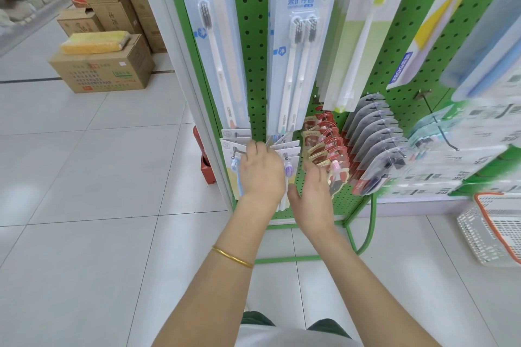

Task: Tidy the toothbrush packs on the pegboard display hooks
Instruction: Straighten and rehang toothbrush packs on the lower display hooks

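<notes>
A green pegboard (pixel 253 8) carries rows of toothbrush packs on hooks. On the bottom row, white packs with a blue brush (pixel 232 149) hang at the left, and beside them white packs with a purple brush (pixel 289 166). My left hand (pixel 262 175) reaches between these two groups, its fingers curled over the tops of the white packs; the fingertips are hidden. My right hand (pixel 313 194) is just to the right, fingers spread, and its tips touch the front of the red packs (pixel 324 146). It holds nothing.
Tall blue-and-white packs (pixel 298 36) hang above my hands. Grey-backed packs (pixel 372 132) and a long bare hook (pixel 439 127) are to the right. A white and orange basket (pixel 490 231) stands on the floor at right, cardboard boxes (pixel 107 70) at left.
</notes>
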{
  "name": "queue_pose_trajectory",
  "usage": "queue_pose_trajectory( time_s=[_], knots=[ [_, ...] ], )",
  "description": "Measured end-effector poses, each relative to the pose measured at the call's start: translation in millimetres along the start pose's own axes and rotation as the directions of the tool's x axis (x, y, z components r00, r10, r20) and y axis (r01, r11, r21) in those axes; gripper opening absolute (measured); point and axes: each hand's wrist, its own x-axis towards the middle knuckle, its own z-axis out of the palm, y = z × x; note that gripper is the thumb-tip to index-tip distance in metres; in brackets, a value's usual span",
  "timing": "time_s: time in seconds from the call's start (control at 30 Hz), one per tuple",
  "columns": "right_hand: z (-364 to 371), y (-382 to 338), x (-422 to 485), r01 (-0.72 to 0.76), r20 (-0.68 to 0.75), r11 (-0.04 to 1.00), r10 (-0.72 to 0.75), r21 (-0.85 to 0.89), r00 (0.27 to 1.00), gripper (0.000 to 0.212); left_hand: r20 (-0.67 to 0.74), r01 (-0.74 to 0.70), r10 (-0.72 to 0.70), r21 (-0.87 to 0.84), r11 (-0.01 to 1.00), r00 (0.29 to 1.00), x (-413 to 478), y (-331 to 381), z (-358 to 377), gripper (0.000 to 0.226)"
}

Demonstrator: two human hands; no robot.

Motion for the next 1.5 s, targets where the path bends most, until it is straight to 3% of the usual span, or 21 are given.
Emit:
queue_pose_trajectory(
  time_s=[0.43,0.63,0.73,0.87,1.03,1.13,1.23,1.4,1.5],
  knots=[
    [4.0,3.7,-7.8,0.017,0.021,0.999,-0.017,0.027,1.0,0.053,-0.025,0.04,-0.038,0.079,0.996,0.999,-33.7,9.8,16.9,0.033],
    [0.2,6.6,-14.0,-0.022,0.057,0.997,0.018,0.068,0.998,0.053,-0.003,0.096,-0.096,0.019,0.995,0.995,-54.7,2.7,20.1,0.032],
    [-1.6,9.9,-16.7,-0.052,0.096,0.989,0.039,0.136,0.995,0.05,-0.011,0.109,-0.11,-0.089,0.99,0.994,-63.8,-3.9,16.1,0.028],
    [-5.8,11.9,-18.1,-0.1,0.167,0.965,0.06,0.241,0.984,0.051,-0.108,0.065,-0.092,-0.233,0.97,0.99,-73.9,-12.8,8.8,0.037],
    [-15.5,13.9,-26.9,-0.146,0.249,0.926,0.059,0.348,0.967,0.05,-0.325,-0.028,-0.097,-0.36,0.933,0.941,-80.4,-17.8,12.6,0.035],
    [-22.2,16.4,-32.0,-0.186,0.295,0.895,0.064,0.406,0.953,0.042,-0.379,-0.079,-0.159,-0.541,0.837,0.911,-79.4,-15.5,18.9,0.028],
    [-32.4,20.9,-38.0,-0.206,0.335,0.864,0.046,0.46,0.941,0.03,-0.306,-0.067,-0.274,-0.769,0.636,0.912,-76.4,-11.7,16.8,0.024],
    [-47.0,34.8,-46.5,-0.311,0.372,0.749,0.093,0.585,0.924,0.007,-0.167,-0.021,-0.348,-0.922,0.387,0.923,-64.6,-0.1,17.0,0.023],
    [-53.2,38.2,-51.4,-0.312,0.339,0.716,0.112,0.625,0.934,0.007,-0.113,-0.017,-0.366,-0.967,0.256,0.924,-61.0,14.5,23.8,0.024]
  ],
)
